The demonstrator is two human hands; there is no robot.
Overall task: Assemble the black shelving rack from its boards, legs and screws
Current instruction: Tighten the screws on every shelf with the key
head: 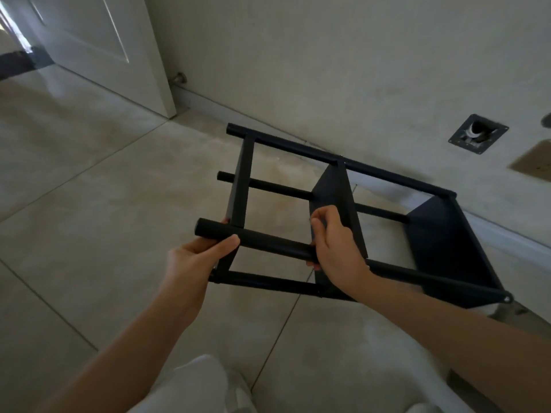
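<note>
The black shelving rack (432, 239) lies on its side above the tiled floor, with three boards joined by round black legs. My left hand (196, 257) grips the near upper leg (268, 241) close to its free left end, beside the leftmost board (240, 186). My right hand (337, 242) grips the same leg where it meets the middle board (337, 189), fingers curled over the board's edge. The rightmost board (441, 234) sits near the wall, with a screw head (507, 298) showing at its near corner.
A white door (98, 46) stands open at the left, with a doorstop (179, 78) by the wall. A wall (328, 55) runs behind the rack, with an open outlet box (478, 133). Pale floor tiles (89, 204) spread left. My light trousers (196, 386) show at the bottom.
</note>
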